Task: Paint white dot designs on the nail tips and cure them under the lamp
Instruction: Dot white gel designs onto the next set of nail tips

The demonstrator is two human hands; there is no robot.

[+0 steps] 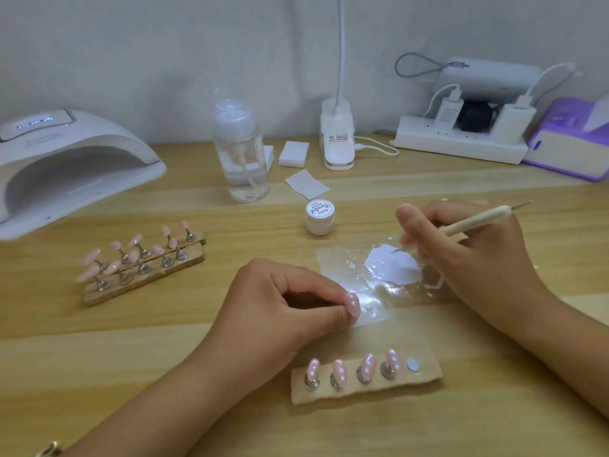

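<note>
Smearing first among the dangers: nail tip (pixel 352 304), already dotted white, pinched between thumb and curled fingers of the left hand (pixel 280 305), just beside the clear sheet (pixel 336 262), thumb close enough to the wet dots to drag them. Right hand (pixel 471 258) curled round the dotting tool (pixel 474 222) in a pen grip, lower point down at the white paint puddle (pixel 393 267) on that sheet; too heavy a load there likely to leave a blob instead of a neat dot. Near wooden strip (pixel 428 379) with four dotted tips and one bare magnet (pixel 412 365), lying between both forearms, easily brushed while uncured. Curing lamp (pixel 82 150) well apart at far left, cut off by the frame edge. Point of the tool too small to judge as touching paint or hovering. Hidden behind the left fingers: any stand under the held tip.
</note>
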